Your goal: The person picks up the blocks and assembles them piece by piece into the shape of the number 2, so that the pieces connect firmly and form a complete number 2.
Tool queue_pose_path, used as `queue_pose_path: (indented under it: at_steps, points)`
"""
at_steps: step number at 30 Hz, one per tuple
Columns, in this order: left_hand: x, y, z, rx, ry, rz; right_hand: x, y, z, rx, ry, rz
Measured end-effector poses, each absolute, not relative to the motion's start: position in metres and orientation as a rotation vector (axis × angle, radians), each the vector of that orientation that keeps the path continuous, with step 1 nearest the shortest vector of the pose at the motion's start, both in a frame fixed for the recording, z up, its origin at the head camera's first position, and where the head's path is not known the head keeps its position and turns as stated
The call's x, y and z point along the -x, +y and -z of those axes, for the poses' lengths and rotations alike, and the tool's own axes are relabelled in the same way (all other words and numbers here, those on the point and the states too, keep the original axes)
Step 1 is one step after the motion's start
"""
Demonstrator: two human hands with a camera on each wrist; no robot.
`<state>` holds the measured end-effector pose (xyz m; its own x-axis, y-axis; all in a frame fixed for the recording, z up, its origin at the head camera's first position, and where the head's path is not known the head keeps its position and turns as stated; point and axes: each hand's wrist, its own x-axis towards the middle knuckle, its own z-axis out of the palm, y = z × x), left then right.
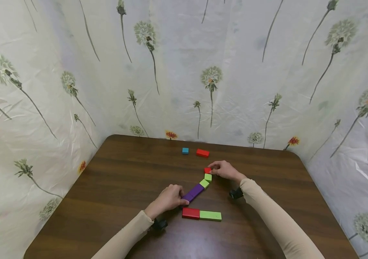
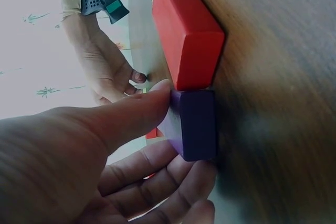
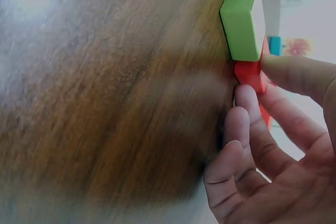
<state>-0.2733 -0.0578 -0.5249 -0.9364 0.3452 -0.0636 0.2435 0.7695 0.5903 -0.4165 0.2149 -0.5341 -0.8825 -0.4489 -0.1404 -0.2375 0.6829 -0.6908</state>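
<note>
Two half-closed hands: left (image 1: 168,198) pinches purple block (image 2: 198,124), right (image 1: 225,169) red block (image 1: 207,170).

Looking forward and down from the head, well back; peering close from each wrist; sharing purple block (image 2: 198,125), head with left wrist!

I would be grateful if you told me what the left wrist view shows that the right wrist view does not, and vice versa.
Only the left wrist view shows the left hand, the purple block it pinches, and the big red block beside that.
Only the right wrist view shows the blue block and the right hand pinching the small red block.
Both share the right hand itself, the table and the pale backdrop.
</note>
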Motion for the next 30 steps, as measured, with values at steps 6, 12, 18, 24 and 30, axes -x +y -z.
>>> queue_pose_path:
  at_steps: [6, 12, 18, 24, 30]
  points:
    - [0.274, -0.058, 0.524, -0.449, 2.784, -0.899, 0.417, 0.214, 0.535, 0.569, 2.581, 1.010]
    - [0.274, -0.058, 0.525, -0.451, 2.785, -0.886, 0.412, 0.214, 0.533, 0.536, 2.580, 1.009]
    - [0.273, -0.058, 0.526, -0.452, 2.790, -0.895, 0.407, 0.217, 0.532, 0.521, 2.584, 1.040]
    - [0.274, -0.057, 0.527, -0.461, 2.787, -0.904, 0.388, 0.218, 0.529, 0.485, 2.628, 1.038]
    - [0.274, -0.058, 0.525, -0.463, 2.792, -0.907, 0.376, 0.217, 0.530, 0.554, 2.679, 0.932]
